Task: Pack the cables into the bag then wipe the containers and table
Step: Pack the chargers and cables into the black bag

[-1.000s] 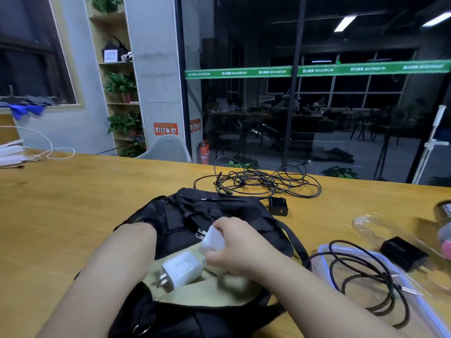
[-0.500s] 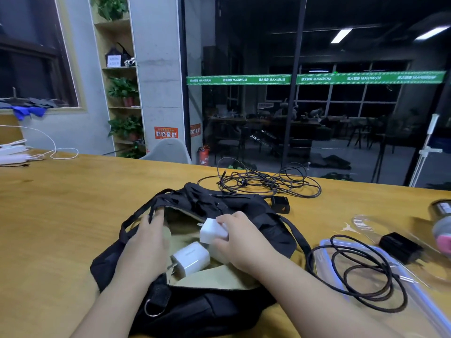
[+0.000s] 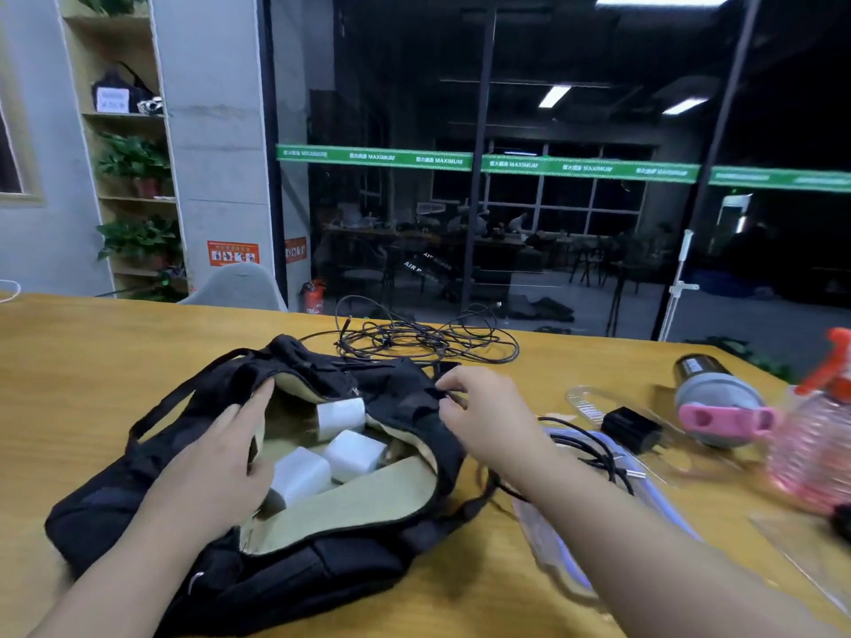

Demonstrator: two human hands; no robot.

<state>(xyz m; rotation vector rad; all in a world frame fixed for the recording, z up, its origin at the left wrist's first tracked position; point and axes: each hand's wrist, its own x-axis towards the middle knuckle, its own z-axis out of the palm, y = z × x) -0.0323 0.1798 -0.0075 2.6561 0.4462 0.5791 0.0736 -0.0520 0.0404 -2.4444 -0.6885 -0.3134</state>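
You released the third white charger (image 3: 340, 414) into the bag (image 3: 322, 559); right hand (image 3: 483, 416) empty, fingers loosely curled, left hand (image 3: 216, 467) flat, holding the opening, tangled cables (image 3: 428, 338) unpacked

Open black bag (image 3: 322, 564) holding three white chargers (image 3: 352, 453), tangled black cables (image 3: 428, 338) behind, perhaps touching

Right hand (image 3: 483, 416) motion-blurred; can't tell if its fingertips touch the bag (image 3: 322, 559). Spray bottle (image 3: 815, 444) blurred, cut by right edge. Clear container (image 3: 566, 536) smeared, partly behind the right forearm. Left hand (image 3: 216, 467) covers part of one white charger (image 3: 301, 476). Dark object (image 3: 842, 524) at right edge unidentifiable.
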